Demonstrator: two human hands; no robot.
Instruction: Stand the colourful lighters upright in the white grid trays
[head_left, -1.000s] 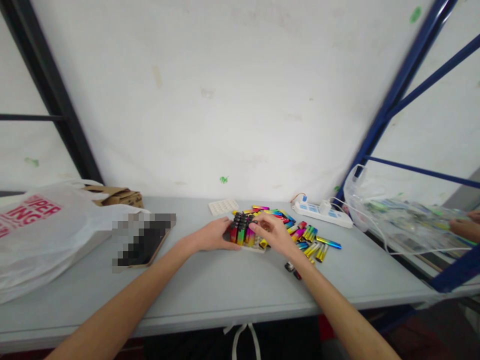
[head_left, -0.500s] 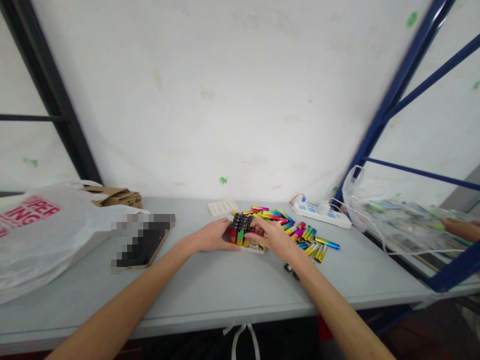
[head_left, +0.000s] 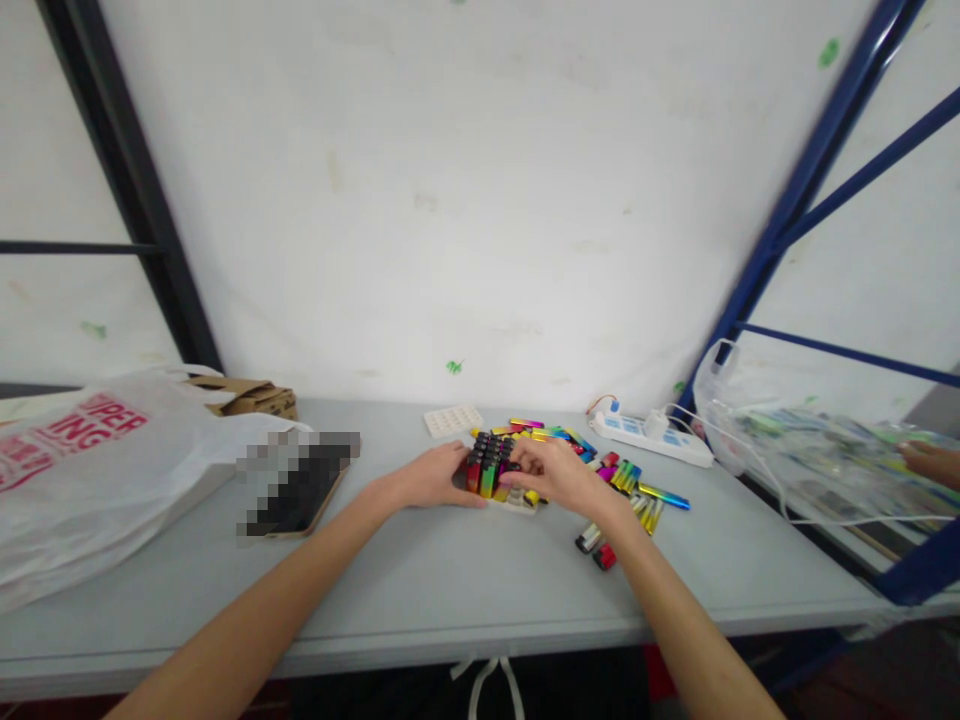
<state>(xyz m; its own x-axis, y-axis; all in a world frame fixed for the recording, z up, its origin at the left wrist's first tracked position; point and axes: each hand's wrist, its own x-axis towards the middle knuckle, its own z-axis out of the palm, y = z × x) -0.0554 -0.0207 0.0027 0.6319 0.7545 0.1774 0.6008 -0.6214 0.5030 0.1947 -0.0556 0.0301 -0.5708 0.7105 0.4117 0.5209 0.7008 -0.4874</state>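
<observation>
Several shiny coloured lighters with black tops (head_left: 489,468) stand upright in a close group on a white tray (head_left: 517,507) at the middle of the table. My left hand (head_left: 438,474) is wrapped round the left side of this group. On its right side, my right hand (head_left: 551,472) has its fingers bent together at a lighter, which they mostly hide. Loose lighters in many colours (head_left: 626,475) lie in a heap behind and to the right of my right hand. Some with black ends (head_left: 589,538) lie nearer, beside my right wrist.
A second white tray (head_left: 453,420) lies behind. On the left are a phone (head_left: 304,490), a white plastic bag (head_left: 150,440) and cardboard (head_left: 259,398). At the right are a power strip (head_left: 652,436), a clear bag (head_left: 795,440) and another person's hand (head_left: 930,462).
The whole view has shifted slightly, with things now a little further right. Both hands keep their places at the upright lighters. More of the black-ended lighters by my right wrist shows.
</observation>
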